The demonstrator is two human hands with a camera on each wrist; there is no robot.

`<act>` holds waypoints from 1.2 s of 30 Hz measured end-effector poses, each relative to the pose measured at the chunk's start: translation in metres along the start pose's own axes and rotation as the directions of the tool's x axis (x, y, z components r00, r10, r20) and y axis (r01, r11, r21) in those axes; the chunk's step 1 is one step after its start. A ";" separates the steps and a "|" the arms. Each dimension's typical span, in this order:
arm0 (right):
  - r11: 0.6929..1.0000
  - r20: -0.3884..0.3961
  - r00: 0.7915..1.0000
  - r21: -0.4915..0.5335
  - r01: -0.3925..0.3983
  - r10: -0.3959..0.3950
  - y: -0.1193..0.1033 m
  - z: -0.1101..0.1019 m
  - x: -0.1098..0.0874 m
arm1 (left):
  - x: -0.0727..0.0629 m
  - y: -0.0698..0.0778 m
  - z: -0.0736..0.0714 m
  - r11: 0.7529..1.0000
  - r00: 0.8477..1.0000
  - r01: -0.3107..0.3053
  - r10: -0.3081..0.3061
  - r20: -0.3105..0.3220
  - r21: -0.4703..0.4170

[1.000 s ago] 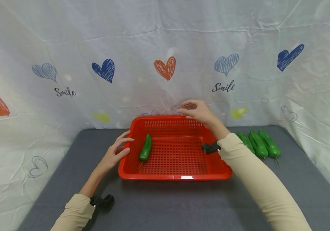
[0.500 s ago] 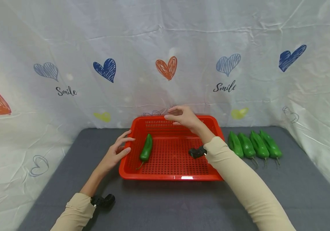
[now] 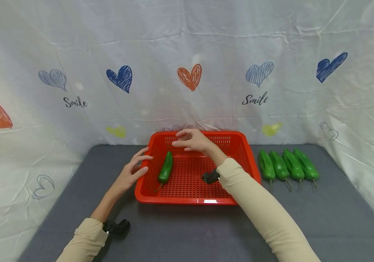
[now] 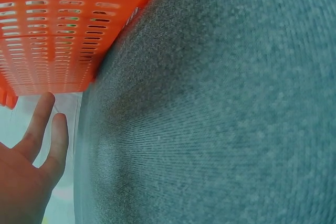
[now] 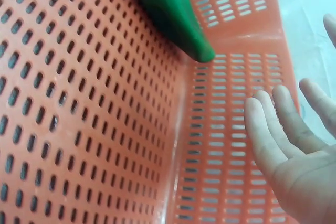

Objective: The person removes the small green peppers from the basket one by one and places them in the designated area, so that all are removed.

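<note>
A red plastic basket (image 3: 252, 160) with slotted walls stands on the table, and one long green pepper (image 3: 166, 168) lies inside near its left wall, stem toward me. My left hand (image 3: 131, 173) rests at the basket's left side, its fingertips over the rim. In the left wrist view two fingers of that hand stretch out beside the slotted wall. Over the back part of the basket is my right hand (image 3: 193, 141), fingers spread and slightly bent, with nothing in them. The right wrist view has this hand (image 5: 299, 150) near the back wall, the pepper's tip (image 5: 202, 48) beyond it.
Several green peppers (image 3: 279, 165) lie side by side on the grey cloth-covered table (image 3: 180, 233), to the right of the basket. A white curtain (image 3: 154, 47) printed with hearts hangs behind the table.
My right hand has moved left and a little down over the basket, toward the pepper inside. The peppers on the right have come fully into sight. My left hand has stayed in place.
</note>
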State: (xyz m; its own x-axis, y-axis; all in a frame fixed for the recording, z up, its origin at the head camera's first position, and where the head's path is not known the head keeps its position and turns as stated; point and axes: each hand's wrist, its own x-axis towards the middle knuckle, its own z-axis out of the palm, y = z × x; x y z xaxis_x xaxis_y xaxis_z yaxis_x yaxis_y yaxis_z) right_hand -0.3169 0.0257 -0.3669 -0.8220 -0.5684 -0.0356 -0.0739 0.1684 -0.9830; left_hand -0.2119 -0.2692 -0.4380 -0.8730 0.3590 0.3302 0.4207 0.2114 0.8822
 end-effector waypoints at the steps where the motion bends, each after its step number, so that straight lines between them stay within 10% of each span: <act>1: 1.000 0.009 1.000 -0.006 -0.004 0.004 0.001 0.002 0.001 | 0.000 0.000 0.000 1.000 1.000 0.001 -0.001 0.000 -0.004; 24: 0.997 0.142 0.989 -0.073 -0.021 0.031 0.019 0.020 0.018 | 0.001 0.000 0.000 1.000 1.000 0.003 -0.003 -0.002 0.022; 36: 0.988 0.228 0.966 0.062 -0.140 0.122 0.043 0.014 0.021 | 0.001 0.002 0.001 1.000 1.000 0.013 -0.013 -0.008 0.028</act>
State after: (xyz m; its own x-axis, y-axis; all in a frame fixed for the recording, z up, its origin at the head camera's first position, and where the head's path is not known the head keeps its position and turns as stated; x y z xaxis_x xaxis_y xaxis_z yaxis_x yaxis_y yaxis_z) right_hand -0.3293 0.0101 -0.4127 -0.6743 -0.7121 -0.1957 0.0771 0.1957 -0.9776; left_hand -0.2115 -0.2673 -0.4368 -0.8803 0.3490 0.3214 0.4158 0.2416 0.8768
